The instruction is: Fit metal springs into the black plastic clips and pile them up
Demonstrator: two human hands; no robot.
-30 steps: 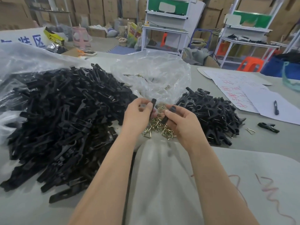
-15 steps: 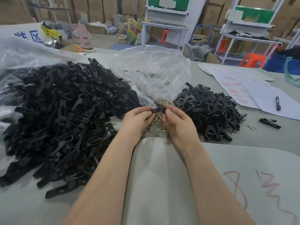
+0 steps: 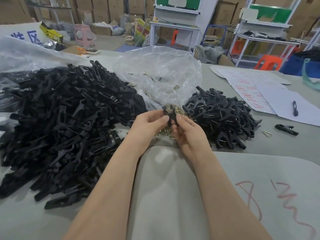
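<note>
Over the grey tabletop, my left hand and right hand have lifted one clip to frame centre, both pinching it, fitting apparently underway.

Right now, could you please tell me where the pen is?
In the head view the pen lies on the white paper at the far right of the table, just beyond a lone black clip.

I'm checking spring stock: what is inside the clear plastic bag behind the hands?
A few gold-coloured springs show through the clear plastic bag; its crumpled folds hide how many more.
</note>
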